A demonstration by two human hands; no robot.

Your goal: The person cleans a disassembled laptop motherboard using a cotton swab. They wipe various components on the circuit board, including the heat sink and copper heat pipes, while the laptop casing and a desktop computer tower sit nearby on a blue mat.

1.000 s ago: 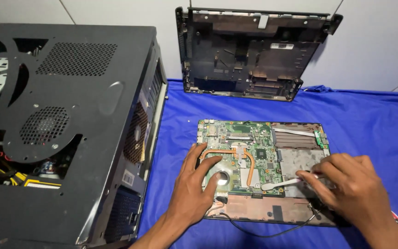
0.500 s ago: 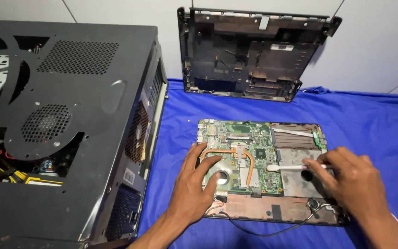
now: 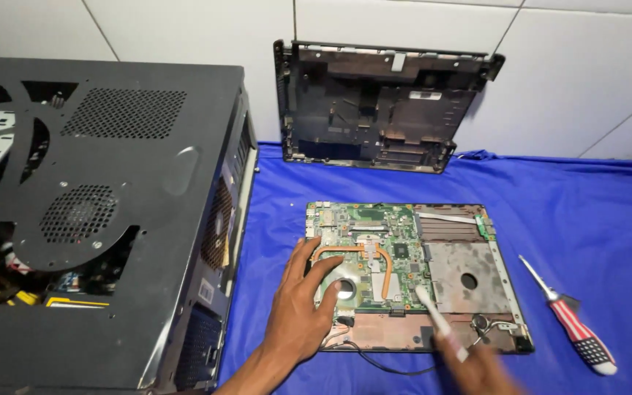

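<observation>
On blue cloth (image 3: 565, 205), centre: opened laptop base (image 3: 411, 272), motherboard exposed. Left hand (image 3: 303, 311) flat, fingers spread, on its 9 o'clock side. Right hand (image 3: 477, 369) (blurred) pinches white brush (image 3: 439, 322) at 6 o'clock. Cover (image 3: 382, 110) already off; brushing underway.

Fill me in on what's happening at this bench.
A person is working on an opened laptop base lying on a blue cloth. The left hand rests flat on the green motherboard, fingers by the copper heat pipe. The right hand, blurred at the bottom edge, holds a white brush-like tool with its tip over the board. A striped-handle screwdriver lies to the right, a black desktop case stands left, and the laptop's bottom cover leans against the wall.
</observation>
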